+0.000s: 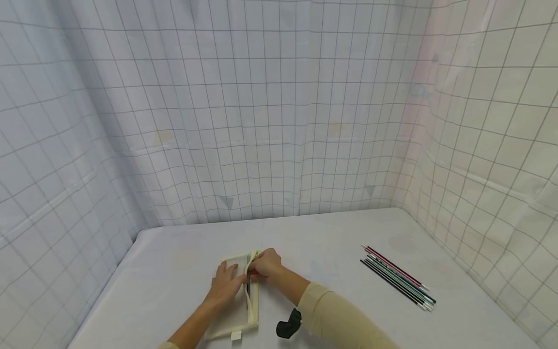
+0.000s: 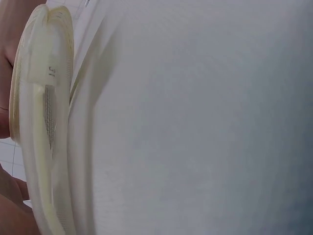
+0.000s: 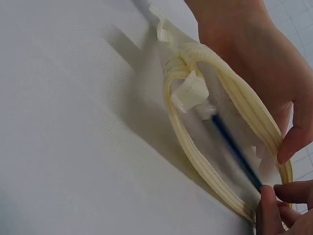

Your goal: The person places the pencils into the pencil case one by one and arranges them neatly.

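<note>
A flat, see-through mesh zip pouch (image 1: 231,315) with cream edging lies on the table, its zipped side spread apart. My left hand (image 1: 226,286) lies across its top and holds one zipper edge (image 3: 244,105) with the thumb. At the far part of the opening, my right hand (image 1: 267,264) pinches a dark blue pencil (image 3: 237,152). The pencil lies lengthwise in the opening, its pale end towards the near corner beside a white fabric tab (image 3: 190,93). In the left wrist view, the pouch's rounded zipped edge (image 2: 49,68) stands up beside the fingers.
Several slim pencils (image 1: 394,276) in red, green and black lie side by side on the table's right. A small black object (image 1: 289,325) shows beside the right sleeve. White checked curtains (image 1: 261,121) hang round the back and sides of the white table (image 1: 174,252).
</note>
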A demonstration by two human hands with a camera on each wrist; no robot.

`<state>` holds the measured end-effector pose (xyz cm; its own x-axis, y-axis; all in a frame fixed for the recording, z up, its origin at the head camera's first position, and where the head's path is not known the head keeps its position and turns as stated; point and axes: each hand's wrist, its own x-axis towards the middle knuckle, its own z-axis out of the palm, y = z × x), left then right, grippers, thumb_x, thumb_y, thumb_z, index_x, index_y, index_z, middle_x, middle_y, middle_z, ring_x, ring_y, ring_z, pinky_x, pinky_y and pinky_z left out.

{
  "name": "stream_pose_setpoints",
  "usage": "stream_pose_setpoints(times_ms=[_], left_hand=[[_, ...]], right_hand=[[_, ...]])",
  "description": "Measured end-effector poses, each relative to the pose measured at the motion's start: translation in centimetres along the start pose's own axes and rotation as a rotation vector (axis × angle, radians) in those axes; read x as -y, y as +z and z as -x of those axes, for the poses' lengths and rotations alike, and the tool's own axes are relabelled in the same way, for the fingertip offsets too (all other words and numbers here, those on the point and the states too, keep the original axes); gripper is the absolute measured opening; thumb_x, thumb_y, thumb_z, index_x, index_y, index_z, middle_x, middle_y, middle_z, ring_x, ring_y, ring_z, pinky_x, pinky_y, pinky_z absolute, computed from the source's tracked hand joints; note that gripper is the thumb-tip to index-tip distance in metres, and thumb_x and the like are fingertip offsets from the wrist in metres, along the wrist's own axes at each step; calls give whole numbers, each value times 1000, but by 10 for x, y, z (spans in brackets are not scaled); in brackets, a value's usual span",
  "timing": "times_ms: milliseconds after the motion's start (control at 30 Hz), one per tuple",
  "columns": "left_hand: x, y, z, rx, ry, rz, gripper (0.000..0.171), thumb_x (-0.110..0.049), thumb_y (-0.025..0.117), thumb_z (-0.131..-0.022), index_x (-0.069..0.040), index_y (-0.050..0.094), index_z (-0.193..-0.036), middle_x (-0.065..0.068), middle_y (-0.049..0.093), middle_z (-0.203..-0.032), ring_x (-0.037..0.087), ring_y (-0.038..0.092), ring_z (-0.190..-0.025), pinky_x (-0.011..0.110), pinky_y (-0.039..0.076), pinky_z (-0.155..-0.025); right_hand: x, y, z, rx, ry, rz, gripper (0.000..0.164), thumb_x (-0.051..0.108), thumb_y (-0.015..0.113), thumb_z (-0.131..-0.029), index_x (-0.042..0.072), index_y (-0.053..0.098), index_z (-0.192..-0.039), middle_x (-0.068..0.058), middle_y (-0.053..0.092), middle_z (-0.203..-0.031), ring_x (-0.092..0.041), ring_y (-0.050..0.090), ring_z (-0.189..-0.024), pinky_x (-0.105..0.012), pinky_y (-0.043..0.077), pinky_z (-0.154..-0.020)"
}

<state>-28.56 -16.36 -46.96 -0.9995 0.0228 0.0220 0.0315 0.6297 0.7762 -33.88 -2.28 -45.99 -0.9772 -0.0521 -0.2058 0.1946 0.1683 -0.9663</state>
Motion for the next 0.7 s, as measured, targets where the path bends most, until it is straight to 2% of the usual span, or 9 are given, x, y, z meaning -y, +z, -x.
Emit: stream_pose_setpoints(times_ms=[300, 533, 700], left_hand=[[5, 2, -4, -12, 8, -23, 76, -29, 60, -87, 16, 43, -146, 42, 13, -160, 62, 12, -146, 73, 10, -115], [5, 3, -3, -17, -17, -21, 79, -30, 64, -85, 13, 44, -147, 39, 13, -161, 69, 12, -141, 76, 14, -112], [2, 3, -2, -25, 0, -40, 79, -31, 67, -85, 14, 45, -146, 41, 16, -159, 73, 15, -138, 78, 19, -109]], right_hand=[[3, -7, 4, 64, 7, -48, 12, -11, 73, -86, -2, 70, -94, -12, 71, -74, -14, 67, -57, -29, 60, -57], [4, -16, 5, 83, 19, 31, 9, -4, 78, -87, 2, 73, -92, -9, 70, -77, -14, 67, -58, -27, 58, -54], [1, -25, 5, 89, 1, 69, 10, 1, 81, -87, 3, 74, -94, -9, 71, -79, -16, 67, -60, -27, 56, -50]])
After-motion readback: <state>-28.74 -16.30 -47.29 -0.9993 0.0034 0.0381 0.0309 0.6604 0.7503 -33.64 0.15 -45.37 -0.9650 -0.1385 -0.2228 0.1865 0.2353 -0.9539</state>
